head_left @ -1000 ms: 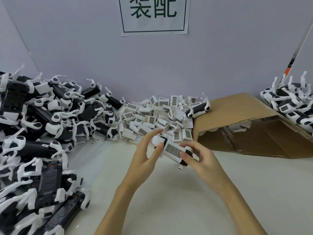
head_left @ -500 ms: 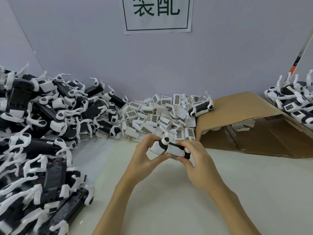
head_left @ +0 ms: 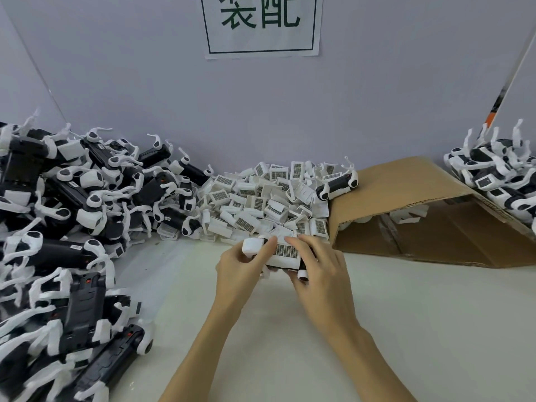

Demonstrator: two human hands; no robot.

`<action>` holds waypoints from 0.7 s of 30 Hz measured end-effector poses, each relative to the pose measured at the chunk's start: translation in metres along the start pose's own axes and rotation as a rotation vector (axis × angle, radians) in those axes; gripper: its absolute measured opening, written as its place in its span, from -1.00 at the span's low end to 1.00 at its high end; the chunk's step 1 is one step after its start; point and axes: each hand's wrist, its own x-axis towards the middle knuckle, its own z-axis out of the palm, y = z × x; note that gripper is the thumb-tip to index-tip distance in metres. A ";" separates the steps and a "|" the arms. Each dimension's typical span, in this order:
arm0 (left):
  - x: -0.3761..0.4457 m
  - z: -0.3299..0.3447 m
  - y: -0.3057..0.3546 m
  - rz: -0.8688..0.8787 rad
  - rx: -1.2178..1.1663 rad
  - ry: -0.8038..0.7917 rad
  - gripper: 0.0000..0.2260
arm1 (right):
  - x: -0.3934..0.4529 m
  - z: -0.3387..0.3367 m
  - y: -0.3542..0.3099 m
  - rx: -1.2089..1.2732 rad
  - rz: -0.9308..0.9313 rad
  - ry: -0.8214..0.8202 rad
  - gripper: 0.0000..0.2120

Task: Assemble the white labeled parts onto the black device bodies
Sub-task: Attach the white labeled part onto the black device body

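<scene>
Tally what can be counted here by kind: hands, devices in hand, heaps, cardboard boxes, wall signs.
Hands: 2, left hand and right hand
Held device: 1
Heaps: 3, black bodies heap, white labeled parts heap, right-side device heap
Cardboard box: 1
Wall sign: 1
Total: 8

The black device body (head_left: 301, 266) held above the desk (head_left: 406, 329) is mostly hidden beneath the white labeled part (head_left: 285, 250) and the fingers (head_left: 304, 250) of both hands. The label print is too small to read. Left of the held body, the heap of black bodies (head_left: 58, 227) is cut off by the frame edge. The cardboard box (head_left: 420, 216) interior is shadowed, contents unclear.
</scene>
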 end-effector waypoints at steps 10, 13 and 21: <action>0.002 -0.007 0.000 0.095 0.006 -0.182 -0.62 | -0.002 -0.006 0.016 0.210 0.130 -0.100 -0.42; 0.003 -0.005 -0.002 0.086 -0.023 -0.097 -0.65 | -0.004 -0.003 0.010 0.183 0.078 -0.042 -0.52; 0.007 -0.006 -0.002 0.021 -0.053 -0.078 -0.41 | 0.001 -0.001 -0.002 0.192 0.199 -0.055 -0.61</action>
